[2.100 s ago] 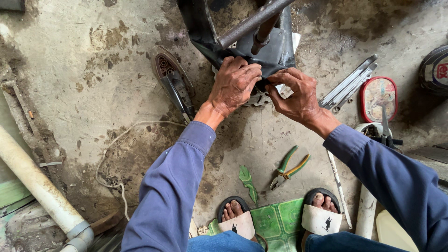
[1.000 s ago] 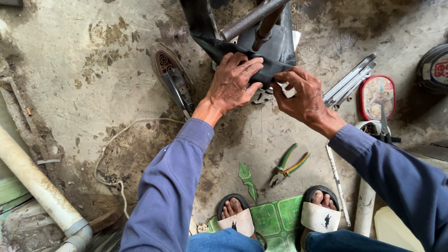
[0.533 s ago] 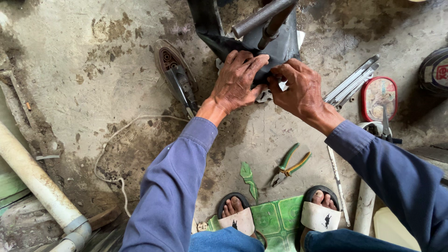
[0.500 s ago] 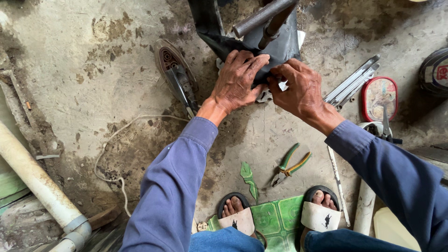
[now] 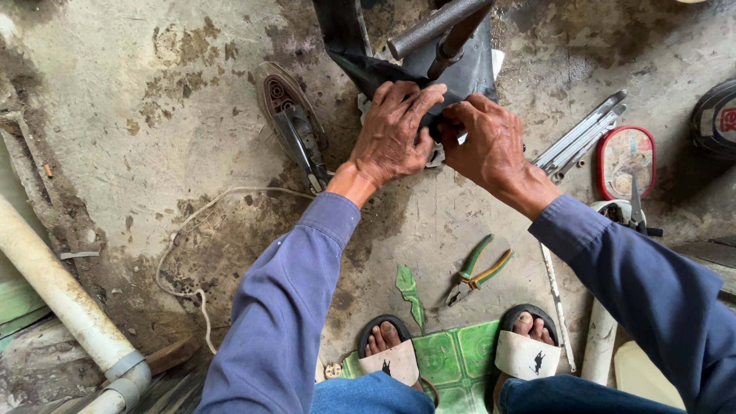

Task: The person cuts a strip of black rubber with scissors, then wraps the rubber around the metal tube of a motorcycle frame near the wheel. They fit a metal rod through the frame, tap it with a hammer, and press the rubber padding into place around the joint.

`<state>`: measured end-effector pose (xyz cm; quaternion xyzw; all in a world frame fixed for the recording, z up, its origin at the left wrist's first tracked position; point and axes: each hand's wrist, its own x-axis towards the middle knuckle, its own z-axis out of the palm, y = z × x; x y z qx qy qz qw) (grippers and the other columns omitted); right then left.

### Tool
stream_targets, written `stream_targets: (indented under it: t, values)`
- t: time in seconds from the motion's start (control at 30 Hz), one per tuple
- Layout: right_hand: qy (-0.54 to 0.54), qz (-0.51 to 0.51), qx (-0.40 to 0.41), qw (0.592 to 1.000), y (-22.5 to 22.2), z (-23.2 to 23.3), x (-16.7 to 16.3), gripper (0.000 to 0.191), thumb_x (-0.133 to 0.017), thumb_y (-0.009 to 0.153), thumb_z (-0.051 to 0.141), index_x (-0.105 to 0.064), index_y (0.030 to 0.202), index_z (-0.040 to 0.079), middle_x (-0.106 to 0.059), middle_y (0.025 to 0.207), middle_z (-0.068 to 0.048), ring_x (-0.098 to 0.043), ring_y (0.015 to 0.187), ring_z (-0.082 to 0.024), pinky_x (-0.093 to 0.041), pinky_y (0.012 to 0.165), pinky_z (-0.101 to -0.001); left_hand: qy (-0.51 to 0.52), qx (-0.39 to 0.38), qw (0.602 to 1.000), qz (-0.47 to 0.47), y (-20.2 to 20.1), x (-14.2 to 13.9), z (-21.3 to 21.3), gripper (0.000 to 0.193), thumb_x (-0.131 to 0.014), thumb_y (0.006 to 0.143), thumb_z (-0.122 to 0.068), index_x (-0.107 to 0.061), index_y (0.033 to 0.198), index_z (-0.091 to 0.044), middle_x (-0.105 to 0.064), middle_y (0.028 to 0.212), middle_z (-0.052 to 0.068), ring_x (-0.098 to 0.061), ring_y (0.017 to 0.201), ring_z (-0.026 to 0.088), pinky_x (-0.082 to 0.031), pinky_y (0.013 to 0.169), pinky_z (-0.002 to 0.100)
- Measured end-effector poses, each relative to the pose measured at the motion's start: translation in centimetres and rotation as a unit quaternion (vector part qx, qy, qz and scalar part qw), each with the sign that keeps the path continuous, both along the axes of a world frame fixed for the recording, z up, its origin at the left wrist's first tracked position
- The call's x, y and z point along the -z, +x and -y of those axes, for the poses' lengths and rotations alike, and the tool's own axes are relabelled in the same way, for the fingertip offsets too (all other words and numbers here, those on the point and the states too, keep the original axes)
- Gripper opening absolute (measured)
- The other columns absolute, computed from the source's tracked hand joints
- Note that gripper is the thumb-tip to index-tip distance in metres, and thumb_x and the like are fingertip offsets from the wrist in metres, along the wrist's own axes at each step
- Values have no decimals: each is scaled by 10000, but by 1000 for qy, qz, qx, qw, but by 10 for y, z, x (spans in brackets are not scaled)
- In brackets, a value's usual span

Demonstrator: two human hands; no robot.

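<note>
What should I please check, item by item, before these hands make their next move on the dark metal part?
1. Left hand on the dark metal part: ok, fingers lie across its lower edge.
2. Right hand on the same part: ok, pressed beside the left hand.
3. What the fingertips grip: cannot tell, hidden between the hands.
4. Pliers within reach: ok, lying free on the floor near the right foot.
5. Metal bars clear of the hands: ok, lying apart to the right.
6. Cord clear of the hands: ok, it lies on the floor to the left.
</note>
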<state>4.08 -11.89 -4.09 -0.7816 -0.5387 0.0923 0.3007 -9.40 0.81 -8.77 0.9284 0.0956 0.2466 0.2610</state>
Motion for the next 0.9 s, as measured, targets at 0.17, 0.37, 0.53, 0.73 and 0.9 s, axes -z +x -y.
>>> stream_targets:
  t: [0.17, 0.37, 0.53, 0.73, 0.9]
  values:
    - [-22, 14, 4, 1000, 0, -3, -1, 188, -782, 803, 121, -771, 981, 61, -699, 885, -93, -699, 763, -303, -543, 638, -418, 17, -56, 998, 13, 4, 6, 7, 592, -732, 843, -80, -523, 1397, -105, -655, 1314, 26, -518, 1288, 275, -384, 1159, 466]
    - [-43, 12, 4, 999, 0, -4, -3, 131, -772, 831, 126, -756, 939, 53, -688, 874, -93, -691, 752, -309, -532, 629, -427, 1, -188, 982, 2, 15, 8, 16, 495, -870, 794, -228, -552, 1162, -137, -489, 1281, 100, -448, 1305, 310, -343, 1139, 515]
    - [-27, 12, -3, 1000, 0, -5, -6, 199, -765, 790, 105, -764, 980, 48, -692, 893, -99, -691, 761, -320, -534, 629, -428, -60, -217, 974, -6, 14, 2, 15, 606, -920, 730, -254, -510, 1155, -120, -383, 1252, 99, -388, 1302, 339, -290, 1122, 568]
    - [-28, -12, -25, 999, 5, -5, 2, 194, -745, 842, 113, -763, 1027, 57, -691, 915, -112, -699, 796, -299, -558, 680, -410, -52, -245, 968, -20, 16, 2, 15, 638, -935, 698, -257, -494, 1141, -131, -366, 1335, 111, -375, 1343, 356, -270, 1111, 605]
    - [-7, -28, 21, 999, 35, 8, 14, 223, -637, 952, 83, -664, 1165, 26, -691, 1064, -141, -666, 1024, -304, -543, 877, -439, -83, -233, 968, -49, 23, 11, 14, 687, -932, 694, -277, -477, 1181, -113, -332, 1458, 156, -292, 1450, 374, -223, 1132, 662]
